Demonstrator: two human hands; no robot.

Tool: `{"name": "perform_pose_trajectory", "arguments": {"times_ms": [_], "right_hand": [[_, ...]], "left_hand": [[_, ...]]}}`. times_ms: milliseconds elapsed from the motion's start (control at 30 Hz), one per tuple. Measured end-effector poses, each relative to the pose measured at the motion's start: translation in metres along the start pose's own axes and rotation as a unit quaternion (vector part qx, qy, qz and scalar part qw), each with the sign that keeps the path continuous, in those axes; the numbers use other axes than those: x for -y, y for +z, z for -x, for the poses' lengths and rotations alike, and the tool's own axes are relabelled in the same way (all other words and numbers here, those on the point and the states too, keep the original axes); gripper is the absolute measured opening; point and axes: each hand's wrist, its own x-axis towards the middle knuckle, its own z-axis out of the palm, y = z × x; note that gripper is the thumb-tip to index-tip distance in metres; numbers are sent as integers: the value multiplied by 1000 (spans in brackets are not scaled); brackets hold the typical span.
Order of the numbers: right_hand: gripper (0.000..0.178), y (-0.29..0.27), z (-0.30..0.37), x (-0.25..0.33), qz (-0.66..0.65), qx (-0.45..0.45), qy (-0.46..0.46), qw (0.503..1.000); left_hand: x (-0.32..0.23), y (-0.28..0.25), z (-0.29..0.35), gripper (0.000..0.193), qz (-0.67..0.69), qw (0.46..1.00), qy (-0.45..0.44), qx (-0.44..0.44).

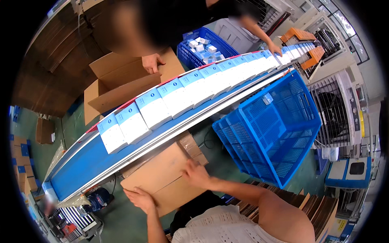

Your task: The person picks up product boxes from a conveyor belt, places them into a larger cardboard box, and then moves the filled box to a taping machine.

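Note:
In front of me, below the conveyor, is a brown cardboard box [162, 166] with a seam across its upper face. My left hand [140, 199] grips its near left edge, the fingers reaching over the side. At the box's right side my right hand [196, 175] has its fingers bent and closed against the cardboard by the seam. The fingertips are slightly blurred. Just beyond the box, a row of white and light-blue cartons [154, 109] stands close together on the blue conveyor belt [77, 164].
Across the belt a person in dark clothing has one hand [152, 63] at an open cardboard box [97, 95] and another [275, 49] on the cartons. Right of me are a large blue plastic crate [271, 129] and a fan unit [334, 109]. A smaller blue basket [188, 54] holds loose cartons.

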Motion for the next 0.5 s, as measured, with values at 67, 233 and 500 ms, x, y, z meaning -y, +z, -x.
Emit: {"name": "perform_pose_trajectory", "arguments": {"times_ms": [67, 233, 500], "right_hand": [[24, -16, -1, 23, -61, -38, -80, 994], [20, 15, -44, -13, -162, -27, -48, 985], [48, 147, -20, -20, -627, 166, 438, 623]], "left_hand": [[33, -5, -24, 52, 37, 999, -27, -5], [156, -1, -89, 46, 194, 978, 34, 64], [286, 25, -87, 64, 448, 808, -308, 228]]}}
